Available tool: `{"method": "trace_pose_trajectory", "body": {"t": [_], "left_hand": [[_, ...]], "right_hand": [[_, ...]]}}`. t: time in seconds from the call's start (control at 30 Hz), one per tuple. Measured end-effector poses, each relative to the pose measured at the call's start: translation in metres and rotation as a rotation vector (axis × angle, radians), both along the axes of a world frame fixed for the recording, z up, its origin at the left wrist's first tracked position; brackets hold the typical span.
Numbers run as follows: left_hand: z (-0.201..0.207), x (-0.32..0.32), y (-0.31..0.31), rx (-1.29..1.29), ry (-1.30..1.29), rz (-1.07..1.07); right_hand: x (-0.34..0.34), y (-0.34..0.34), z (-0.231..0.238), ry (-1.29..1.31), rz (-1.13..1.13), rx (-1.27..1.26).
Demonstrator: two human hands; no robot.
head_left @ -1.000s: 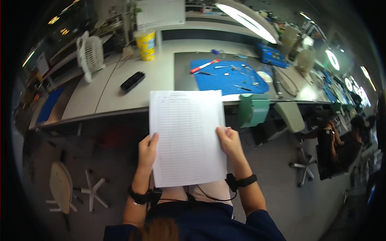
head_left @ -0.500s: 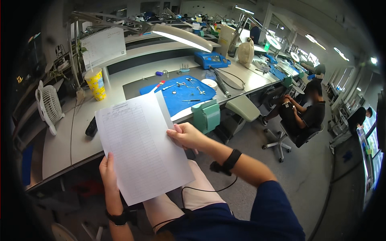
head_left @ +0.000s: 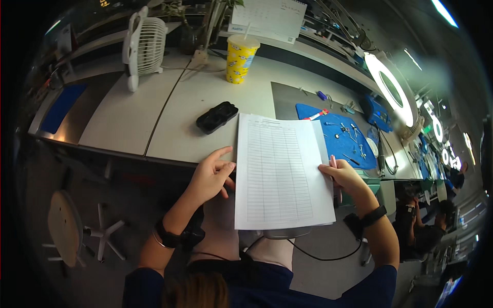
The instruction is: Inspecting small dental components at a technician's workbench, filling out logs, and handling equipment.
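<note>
Papers (head_left: 275, 177) above the lap (head_left: 222, 228), pinched at one edge between right hand's (head_left: 346, 177) thumb and fingers; left hand (head_left: 208, 177) just beside the opposite edge, fingers loosely spread, contact impossible to tell. Likely risk: sagging or sliding out of line, from one-sided support. Beyond, on the white bench (head_left: 205, 92): black case (head_left: 217, 117), yellow cup (head_left: 240, 64), fan (head_left: 149, 46), blue mat (head_left: 339, 146). Off to the left, a chair (head_left: 65, 226).

Navy short-sleeved top (head_left: 280, 290) is spanning lower edge; black wristbands (head_left: 373, 216) are showing above, left and right, black cable (head_left: 328, 260) looping between.
</note>
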State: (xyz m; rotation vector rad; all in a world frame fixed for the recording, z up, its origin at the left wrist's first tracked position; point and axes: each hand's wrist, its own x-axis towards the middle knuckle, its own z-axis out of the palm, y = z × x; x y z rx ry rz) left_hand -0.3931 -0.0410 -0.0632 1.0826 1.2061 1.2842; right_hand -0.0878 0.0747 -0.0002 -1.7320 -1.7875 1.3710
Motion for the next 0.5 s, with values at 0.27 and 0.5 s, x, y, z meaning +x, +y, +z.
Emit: {"method": "trace_pose_trajectory", "body": {"t": [0.27,0.5], "left_hand": [[0.026,-0.042,0.011,0.472,0.984,0.408],[0.027,-0.086,0.066,0.193,1.153,0.166]], "right_hand": [[-0.003,0.033,0.005,-0.011,0.087,0.091],[-0.023,0.02,0.022,-0.136,0.108,0.108]]}}
